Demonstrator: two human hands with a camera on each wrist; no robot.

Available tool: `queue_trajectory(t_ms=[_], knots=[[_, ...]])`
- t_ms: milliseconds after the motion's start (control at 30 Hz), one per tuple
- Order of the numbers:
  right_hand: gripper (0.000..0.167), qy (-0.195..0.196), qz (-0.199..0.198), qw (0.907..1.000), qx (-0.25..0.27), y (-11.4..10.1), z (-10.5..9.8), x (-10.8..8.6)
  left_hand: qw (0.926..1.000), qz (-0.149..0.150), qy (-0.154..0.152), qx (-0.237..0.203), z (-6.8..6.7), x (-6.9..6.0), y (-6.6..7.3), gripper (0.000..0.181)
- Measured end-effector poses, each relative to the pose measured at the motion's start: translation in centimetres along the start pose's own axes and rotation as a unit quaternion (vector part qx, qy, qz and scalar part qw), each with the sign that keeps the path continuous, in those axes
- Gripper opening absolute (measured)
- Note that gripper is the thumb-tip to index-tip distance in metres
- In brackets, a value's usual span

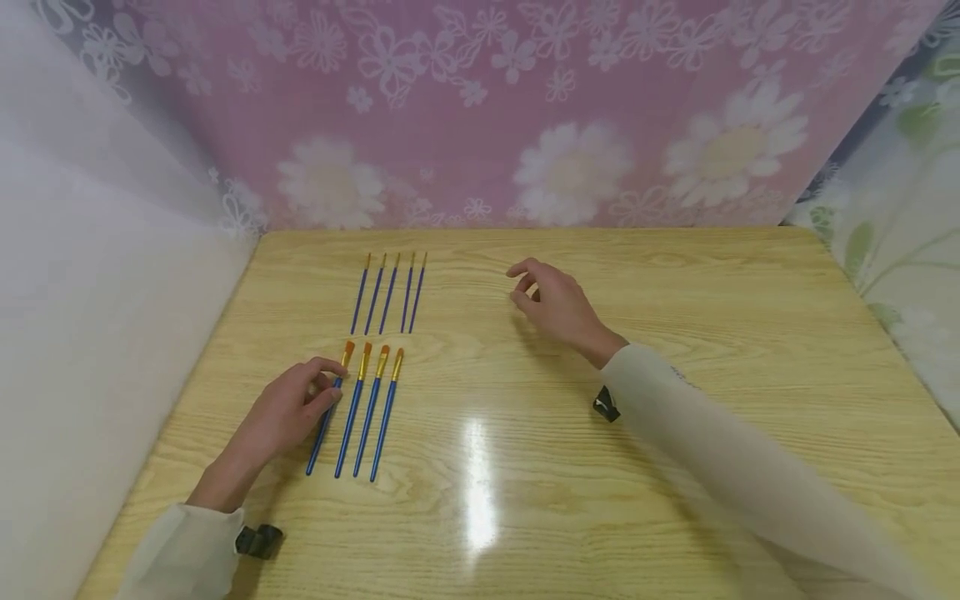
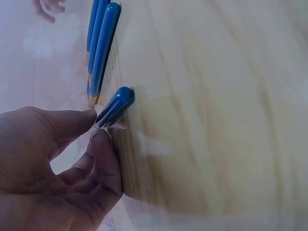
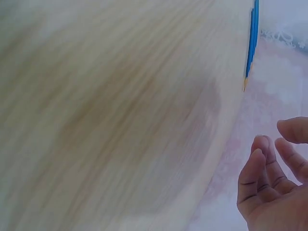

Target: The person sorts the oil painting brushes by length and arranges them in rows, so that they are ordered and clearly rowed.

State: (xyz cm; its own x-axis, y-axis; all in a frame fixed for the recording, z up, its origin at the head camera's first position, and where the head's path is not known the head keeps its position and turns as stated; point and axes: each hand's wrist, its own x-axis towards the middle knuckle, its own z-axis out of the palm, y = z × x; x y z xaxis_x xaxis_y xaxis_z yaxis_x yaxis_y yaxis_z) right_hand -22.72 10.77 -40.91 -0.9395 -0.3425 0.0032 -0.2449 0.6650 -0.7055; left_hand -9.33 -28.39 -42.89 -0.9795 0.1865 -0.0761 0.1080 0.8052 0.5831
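Observation:
My left hand (image 1: pixel 288 408) pinches the leftmost wide paintbrush (image 1: pixel 321 439) between thumb and fingers, near its gold ferrule. In the left wrist view, the rounded blue end of that paintbrush (image 2: pixel 124 95) points away from the fingertips. Three other wide paintbrushes (image 1: pixel 367 425) with blue handles and orange bristles lie side by side just right of it. Over the far middle of the table, my right hand (image 1: pixel 558 304) has its fingers loosely bent and holds nothing. The right wrist view also shows this right hand (image 3: pixel 272 187) with a gap between thumb and fingers.
Behind the wide brushes, several thin paintbrushes (image 1: pixel 387 292) with dark blue-purple handles lie in a row on the wooden table (image 1: pixel 712 308). A pink floral backdrop (image 1: pixel 465 167) stands along the far edge, and a white surface (image 1: pixel 97 275) borders the left.

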Motion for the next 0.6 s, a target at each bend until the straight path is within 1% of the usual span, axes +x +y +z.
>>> queue_trajectory(t_ms=[300,433,600], knots=[[0.035,0.017,0.012,0.9987,-0.047,3.5,-4.0,-3.3,0.9997,-0.022,0.004,-0.007,-0.2,0.3,-0.6,0.028],[0.035,0.029,0.022,0.9974,-0.062,4.6,-5.8,-4.5,0.9994,-0.032,0.004,-0.011,-0.4,0.4,-0.8,0.028],[0.037,0.043,0.025,0.9961,-0.074,5.5,-7.3,-5.8,0.9988,-0.046,0.014,-0.007,-0.8,1.2,-0.6,0.030]])
